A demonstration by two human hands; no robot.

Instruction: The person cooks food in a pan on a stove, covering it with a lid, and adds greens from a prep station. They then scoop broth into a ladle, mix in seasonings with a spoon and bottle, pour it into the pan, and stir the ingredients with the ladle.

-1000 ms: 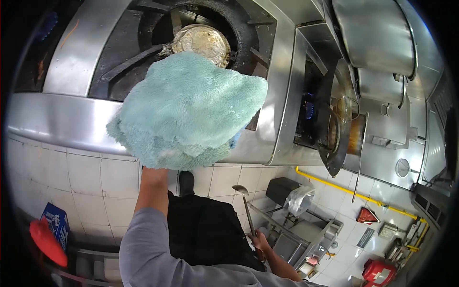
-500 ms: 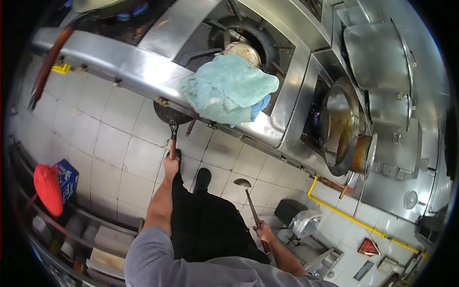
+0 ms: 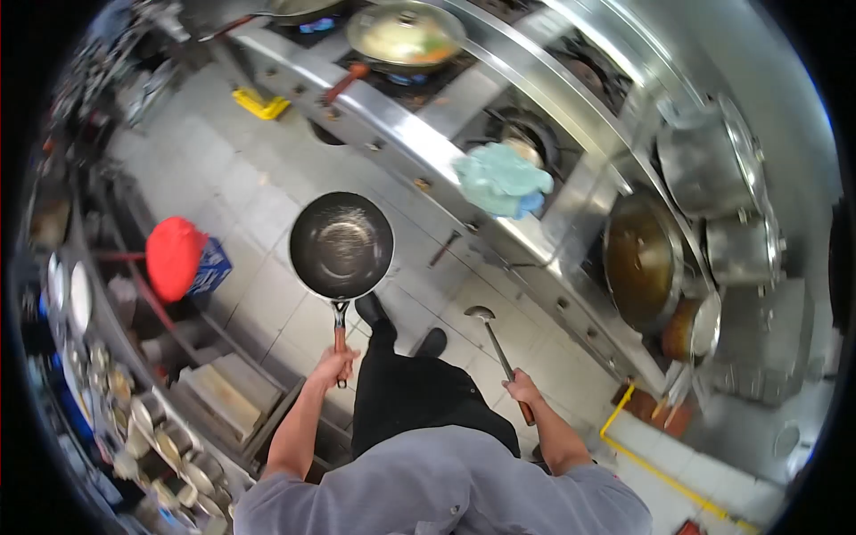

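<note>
My left hand (image 3: 333, 368) is closed around the wooden handle of a dark frying pan (image 3: 341, 245). The pan's inside faces up, with a shiny patch at its centre, and it is held over the tiled floor. On the other side, my right hand (image 3: 522, 388) grips the handle of a metal ladle (image 3: 493, 339), whose bowl points away from me. A light green cloth (image 3: 502, 176) with a blue part lies on the front edge of the stove (image 3: 401, 134), apart from both hands.
A lidded pan (image 3: 406, 36) with food sits on a burner. To the right stand a large wok (image 3: 642, 259) and steel pots (image 3: 713, 160). At the left are a red bag (image 3: 175, 259), a blue box (image 3: 210, 267) and shelves with dishes (image 3: 178, 446).
The pan, earlier hidden under the cloth and then partly behind the stove edge, is now fully visible over the floor. The view has turned left, showing the shelves. The ladle stays in my right hand.
</note>
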